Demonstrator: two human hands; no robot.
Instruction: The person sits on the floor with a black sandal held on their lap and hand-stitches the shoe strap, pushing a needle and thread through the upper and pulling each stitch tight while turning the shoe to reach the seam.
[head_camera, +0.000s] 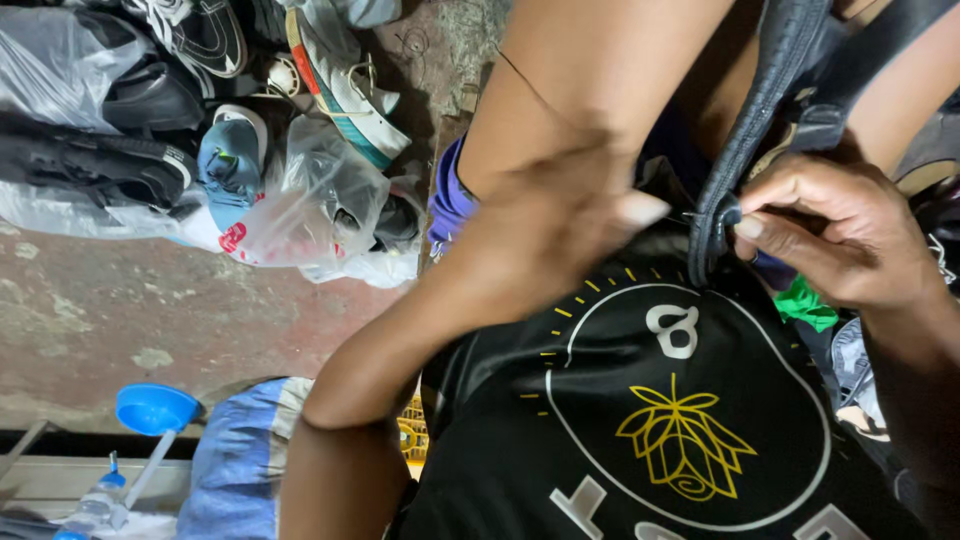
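You are working on a black leather strap (745, 130) that is hanging down over your lap, in front of your black printed shirt (650, 420). Your right hand (850, 240) is pinching the strap's lower edge, with thumb and forefinger pressed together on it right at the rolled rim. Your left hand (560, 215) is coming in from the other side, its thumb stretched toward that same spot; a thin metal point, likely a needle, is showing between the two hands, though blur is making it hard to tell what the left fingers are gripping. Judging from this, you are in the middle of stitching or mending the edge: the strap's end is being handled and the rest of its length is running up out of view, so how much is finished cannot be told. On the concrete floor (120, 310) to your left, worn shoes (345, 85), a blue sandal (232, 160) and clear plastic bags (320, 200) are lying in a heap, with a blue funnel (155, 408) nearer the lower left corner.
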